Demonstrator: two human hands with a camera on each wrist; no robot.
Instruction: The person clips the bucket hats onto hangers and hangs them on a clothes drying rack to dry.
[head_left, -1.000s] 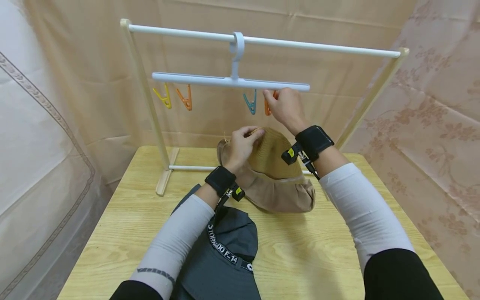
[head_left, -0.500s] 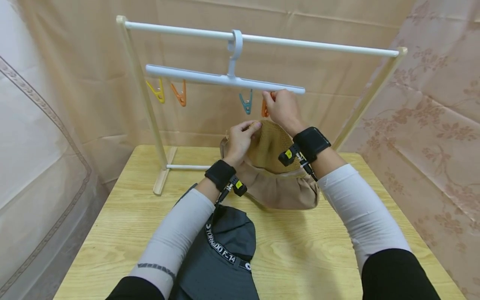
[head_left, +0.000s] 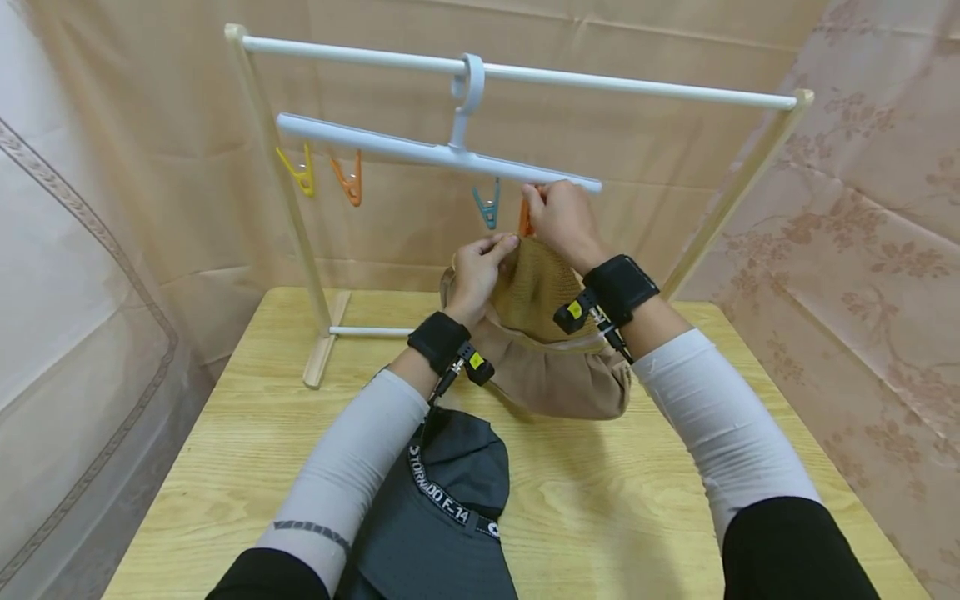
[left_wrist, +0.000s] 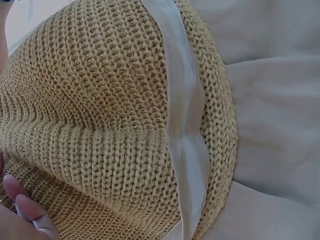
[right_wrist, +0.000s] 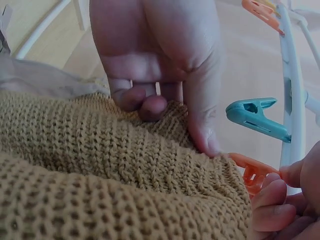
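Since the earlier frame the knitted hat is raised closer to the orange clip, its top edge now just beneath it. The edge is pinched by the left hand; the clip, directly above, is squeezed by the right hand. The teal clip hangs just left.

hat: coarse knit, matt cloth brim | clip: smooth plastic | table: grained wood
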